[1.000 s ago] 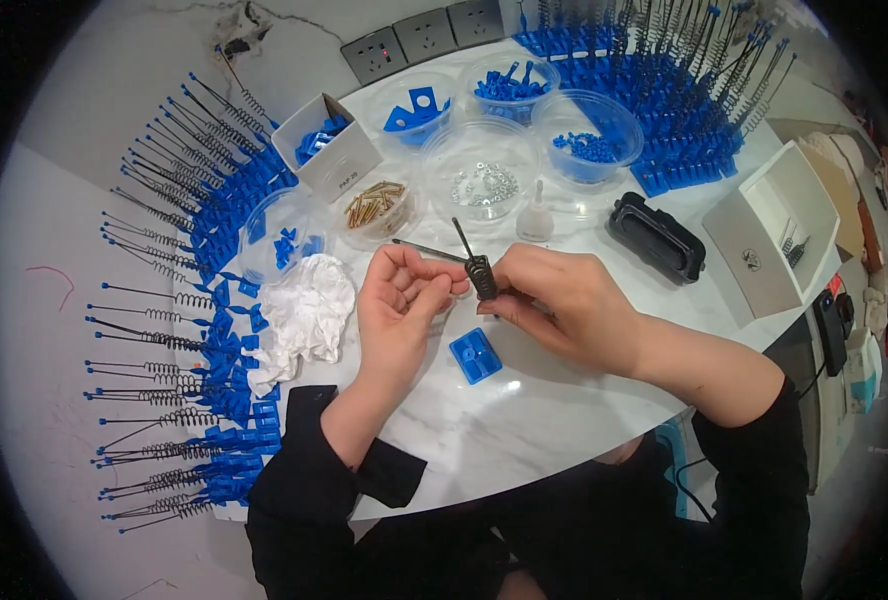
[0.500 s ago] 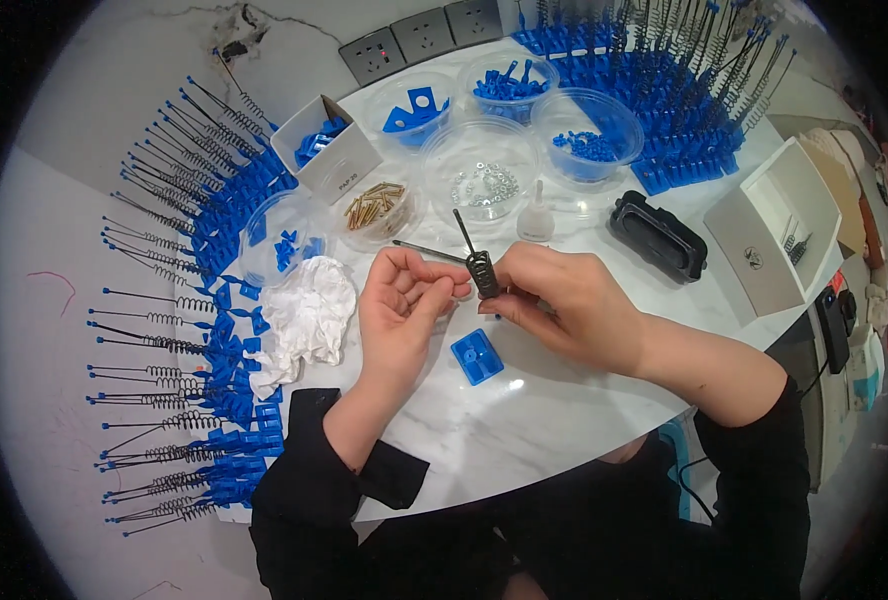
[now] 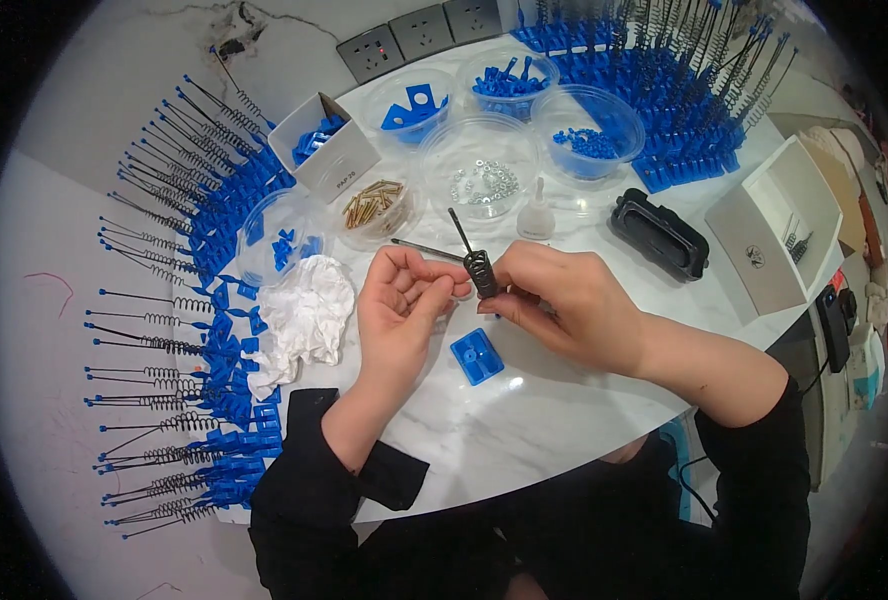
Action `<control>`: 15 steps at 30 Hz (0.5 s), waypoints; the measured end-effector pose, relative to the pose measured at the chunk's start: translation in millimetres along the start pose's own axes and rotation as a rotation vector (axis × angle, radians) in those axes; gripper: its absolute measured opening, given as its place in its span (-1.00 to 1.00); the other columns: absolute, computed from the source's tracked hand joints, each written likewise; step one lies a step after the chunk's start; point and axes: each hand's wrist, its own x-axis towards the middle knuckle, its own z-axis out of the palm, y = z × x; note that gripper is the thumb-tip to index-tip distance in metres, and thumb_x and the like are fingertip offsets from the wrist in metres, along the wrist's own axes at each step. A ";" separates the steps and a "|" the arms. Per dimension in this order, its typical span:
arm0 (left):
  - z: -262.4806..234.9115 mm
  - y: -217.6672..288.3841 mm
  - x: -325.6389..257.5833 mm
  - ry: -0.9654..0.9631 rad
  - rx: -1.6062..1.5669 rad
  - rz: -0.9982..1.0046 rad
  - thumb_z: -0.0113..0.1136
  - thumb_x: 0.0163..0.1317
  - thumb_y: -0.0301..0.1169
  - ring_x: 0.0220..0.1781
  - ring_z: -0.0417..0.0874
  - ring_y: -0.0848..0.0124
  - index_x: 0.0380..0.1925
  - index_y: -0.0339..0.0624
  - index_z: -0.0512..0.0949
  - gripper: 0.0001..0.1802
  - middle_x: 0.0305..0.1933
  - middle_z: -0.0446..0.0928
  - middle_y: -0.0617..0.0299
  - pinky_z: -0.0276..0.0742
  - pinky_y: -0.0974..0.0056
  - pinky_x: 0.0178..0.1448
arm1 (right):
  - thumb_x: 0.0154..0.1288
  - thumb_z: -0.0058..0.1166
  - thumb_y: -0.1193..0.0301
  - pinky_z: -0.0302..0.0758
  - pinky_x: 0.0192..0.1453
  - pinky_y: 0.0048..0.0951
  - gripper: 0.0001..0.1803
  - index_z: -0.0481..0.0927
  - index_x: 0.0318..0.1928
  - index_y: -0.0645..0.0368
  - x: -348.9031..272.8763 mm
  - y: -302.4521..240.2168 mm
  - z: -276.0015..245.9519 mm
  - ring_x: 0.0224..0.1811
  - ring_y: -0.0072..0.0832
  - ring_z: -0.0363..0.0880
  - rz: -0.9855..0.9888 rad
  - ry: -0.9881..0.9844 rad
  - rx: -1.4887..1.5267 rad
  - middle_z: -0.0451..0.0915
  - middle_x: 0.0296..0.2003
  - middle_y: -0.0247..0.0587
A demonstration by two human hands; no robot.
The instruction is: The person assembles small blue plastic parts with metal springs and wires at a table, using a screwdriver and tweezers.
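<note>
Above the middle of the table, my right hand (image 3: pixel 564 305) pinches a black coil spring (image 3: pixel 479 274) between thumb and fingers. A straight dark rod (image 3: pixel 460 230) rises from its top. A second thin dark rod (image 3: pixel 426 249) slants away to the left, above my left fingers. My left hand (image 3: pixel 401 315) is closed, its thumb and fingertips pressed together right beside the spring; what they hold, if anything, is hidden. Below both hands a small blue plastic block (image 3: pixel 477 357) with recesses lies on the white table.
Clear tubs hold brass pins (image 3: pixel 374 207), silver nuts (image 3: pixel 484 184) and small blue parts (image 3: pixel 584 145). Finished-looking blue pieces with springs (image 3: pixel 229 210) line the left edge. A crumpled tissue (image 3: pixel 309 310), black case (image 3: pixel 661 236), small bottle (image 3: pixel 536 215) and white box (image 3: pixel 764 240) surround the hands.
The spring is turned slightly in my right fingers, and its lower end has shifted a little to the right. Both hands stay nearly in place.
</note>
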 end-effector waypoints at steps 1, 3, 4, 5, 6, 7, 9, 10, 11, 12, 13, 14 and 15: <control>-0.4 -0.3 -0.1 -0.004 0.002 0.005 0.11 0.31 -0.61 -0.17 0.68 0.46 -0.21 -0.15 0.28 -0.79 -0.13 0.62 0.08 0.49 0.45 -0.15 | 0.12 0.29 0.54 0.36 -0.45 -0.35 -0.77 0.44 -0.38 0.26 0.2 0.3 0.3 -0.50 -0.20 0.46 -0.003 0.004 0.004 0.46 -0.48 -0.12; -0.6 -0.7 -0.3 -0.002 0.003 0.005 0.11 0.31 -0.61 -0.17 0.68 0.47 -0.21 -0.15 0.28 -0.79 -0.13 0.62 0.09 0.48 0.45 -0.15 | 0.12 0.30 0.54 0.36 -0.46 -0.35 -0.77 0.44 -0.38 0.25 0.1 0.6 0.6 -0.50 -0.21 0.46 -0.005 0.008 0.009 0.46 -0.48 -0.12; -0.6 -1.0 -0.2 -0.002 0.003 0.006 0.11 0.31 -0.61 -0.17 0.68 0.47 -0.21 -0.15 0.28 -0.79 -0.13 0.62 0.09 0.48 0.45 -0.15 | 0.12 0.30 0.54 0.36 -0.46 -0.36 -0.77 0.44 -0.38 0.25 -0.2 0.8 0.6 -0.50 -0.21 0.46 -0.004 0.009 0.001 0.46 -0.48 -0.13; -0.3 -0.9 -0.1 -0.002 0.003 0.005 0.11 0.31 -0.61 -0.17 0.68 0.47 -0.21 -0.15 0.28 -0.79 -0.13 0.62 0.09 0.48 0.45 -0.15 | 0.12 0.30 0.53 0.36 -0.46 -0.36 -0.77 0.44 -0.38 0.25 -0.4 1.0 0.5 -0.51 -0.21 0.46 -0.002 0.010 -0.007 0.46 -0.48 -0.13; 0.2 0.1 -0.4 0.002 0.003 -0.001 0.11 0.31 -0.61 -0.17 0.68 0.47 -0.21 -0.14 0.28 -0.79 -0.13 0.62 0.09 0.48 0.45 -0.15 | 0.12 0.30 0.53 0.36 -0.46 -0.36 -0.77 0.44 -0.38 0.25 -0.4 0.8 0.5 -0.51 -0.21 0.46 -0.003 0.011 -0.007 0.46 -0.48 -0.13; 0.7 0.8 -0.6 0.005 0.002 -0.007 0.11 0.30 -0.62 -0.17 0.67 0.47 -0.21 -0.14 0.28 -0.79 -0.13 0.62 0.10 0.48 0.45 -0.15 | 0.12 0.30 0.53 0.36 -0.46 -0.37 -0.77 0.44 -0.37 0.25 -0.3 0.6 0.6 -0.51 -0.22 0.46 -0.006 0.012 -0.004 0.46 -0.48 -0.13; 1.1 1.4 -0.6 0.005 0.006 -0.006 0.11 0.30 -0.62 -0.17 0.67 0.48 -0.21 -0.14 0.28 -0.79 -0.14 0.62 0.10 0.48 0.46 -0.15 | 0.12 0.30 0.53 0.36 -0.46 -0.37 -0.77 0.44 -0.37 0.25 -0.2 0.5 0.6 -0.51 -0.22 0.46 -0.008 0.014 -0.001 0.46 -0.48 -0.13; 1.2 1.5 -0.5 0.005 0.008 -0.006 0.10 0.30 -0.62 -0.17 0.67 0.48 -0.21 -0.14 0.28 -0.79 -0.14 0.62 0.10 0.48 0.46 -0.15 | 0.12 0.30 0.53 0.37 -0.46 -0.37 -0.77 0.45 -0.36 0.25 -0.3 0.4 0.7 -0.51 -0.23 0.46 -0.010 0.014 -0.001 0.46 -0.47 -0.13; 1.2 1.4 -0.5 0.004 0.008 -0.007 0.10 0.30 -0.62 -0.17 0.67 0.48 -0.21 -0.14 0.28 -0.79 -0.14 0.62 0.10 0.48 0.46 -0.15 | 0.13 0.30 0.53 0.37 -0.46 -0.37 -0.78 0.45 -0.36 0.25 -0.4 0.4 0.6 -0.51 -0.23 0.46 -0.013 0.013 -0.001 0.47 -0.47 -0.13; 0.9 1.2 -0.4 0.005 0.009 -0.007 0.11 0.30 -0.62 -0.17 0.67 0.48 -0.21 -0.14 0.28 -0.79 -0.14 0.62 0.11 0.48 0.46 -0.15 | 0.13 0.30 0.53 0.37 -0.46 -0.37 -0.78 0.45 -0.36 0.25 -0.3 0.4 0.6 -0.51 -0.23 0.46 -0.013 0.014 0.000 0.47 -0.47 -0.13; 0.6 1.0 -0.3 0.007 0.010 -0.007 0.11 0.30 -0.62 -0.17 0.67 0.48 -0.21 -0.14 0.29 -0.79 -0.14 0.62 0.11 0.48 0.46 -0.15 | 0.13 0.29 0.53 0.37 -0.46 -0.38 -0.78 0.45 -0.36 0.25 -0.2 0.2 0.4 -0.51 -0.23 0.46 -0.008 0.008 -0.001 0.47 -0.47 -0.14; 0.3 0.5 -0.4 0.007 0.010 -0.007 0.11 0.30 -0.62 -0.17 0.67 0.48 -0.21 -0.14 0.29 -0.79 -0.14 0.62 0.11 0.48 0.46 -0.15 | 0.13 0.29 0.53 0.37 -0.46 -0.38 -0.78 0.46 -0.36 0.25 -0.1 0.2 0.5 -0.51 -0.23 0.47 -0.004 0.002 -0.002 0.47 -0.47 -0.14; 0.5 0.0 -0.3 0.008 0.003 -0.007 0.11 0.30 -0.62 -0.17 0.67 0.48 -0.21 -0.14 0.29 -0.79 -0.14 0.62 0.11 0.48 0.46 -0.15 | 0.13 0.29 0.53 0.37 -0.46 -0.38 -0.78 0.46 -0.36 0.25 -0.3 0.0 0.0 -0.51 -0.23 0.47 -0.004 0.003 -0.003 0.47 -0.47 -0.14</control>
